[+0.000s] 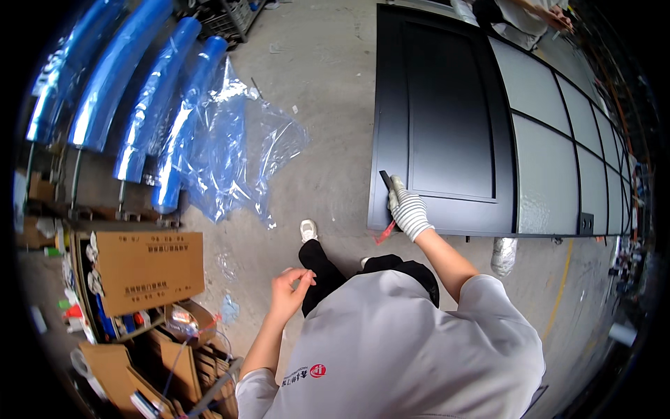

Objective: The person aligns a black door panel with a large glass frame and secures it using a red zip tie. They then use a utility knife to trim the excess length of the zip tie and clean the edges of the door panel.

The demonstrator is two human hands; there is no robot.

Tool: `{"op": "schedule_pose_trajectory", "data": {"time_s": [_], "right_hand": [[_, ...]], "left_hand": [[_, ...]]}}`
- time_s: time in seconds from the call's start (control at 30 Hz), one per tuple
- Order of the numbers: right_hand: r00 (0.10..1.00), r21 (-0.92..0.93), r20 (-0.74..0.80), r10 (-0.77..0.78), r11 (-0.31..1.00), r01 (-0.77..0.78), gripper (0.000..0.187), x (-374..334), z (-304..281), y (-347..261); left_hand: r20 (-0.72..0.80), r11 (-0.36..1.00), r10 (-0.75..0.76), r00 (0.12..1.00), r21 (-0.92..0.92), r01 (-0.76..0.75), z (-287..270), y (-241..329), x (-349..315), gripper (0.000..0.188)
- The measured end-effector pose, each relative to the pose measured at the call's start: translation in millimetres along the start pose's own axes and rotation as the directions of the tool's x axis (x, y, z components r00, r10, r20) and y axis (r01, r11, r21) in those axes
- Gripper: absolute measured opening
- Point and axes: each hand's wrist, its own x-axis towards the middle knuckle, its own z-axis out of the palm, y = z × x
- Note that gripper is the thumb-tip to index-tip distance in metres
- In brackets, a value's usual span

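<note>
My right hand (409, 208), in a white and grey striped glove, is closed around a slim black bar-like tool (386, 181) at the near left corner of a black panelled door (447, 119). The tool's exact kind cannot be made out. A red strip (384, 232) shows just below that hand, by the door's edge. My left hand (290, 288) is bare and held in the air left of my body, over the floor. Its fingers are curled in toward the thumb, and anything between them is too small to see.
Gridded light panels (544, 167) adjoin the door's right side. Another person (520, 17) is at the far right. Blue film rolls (157, 98) stand at the left, with loose clear film (234, 140) trailing on the floor. Cardboard (150, 269) stands at the lower left.
</note>
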Motion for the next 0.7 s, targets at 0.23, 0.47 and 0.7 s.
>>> {"op": "schedule_pose_trajectory", "data": {"time_s": [0.23, 0.47, 0.7], "right_hand": [[0.948, 0.01, -0.123, 0.295, 0.955, -0.296, 0.037, 49, -4, -56], [0.892, 0.117, -0.263, 0.367, 0.93, -0.348, 0.034, 96, 4, -45], [0.881, 0.126, -0.342, 0.328, 0.945, -0.303, 0.036, 174, -13, -50]], "left_hand": [[0.221, 0.999, 0.046, 0.974, -0.013, -0.044, -100, -38, 140, 0.017], [0.437, 1.0, 0.023, 0.899, -0.006, -0.023, -156, -36, 282, 0.019], [0.618, 0.969, 0.185, 0.764, 0.013, -0.246, -133, 1, 392, 0.016]]}}
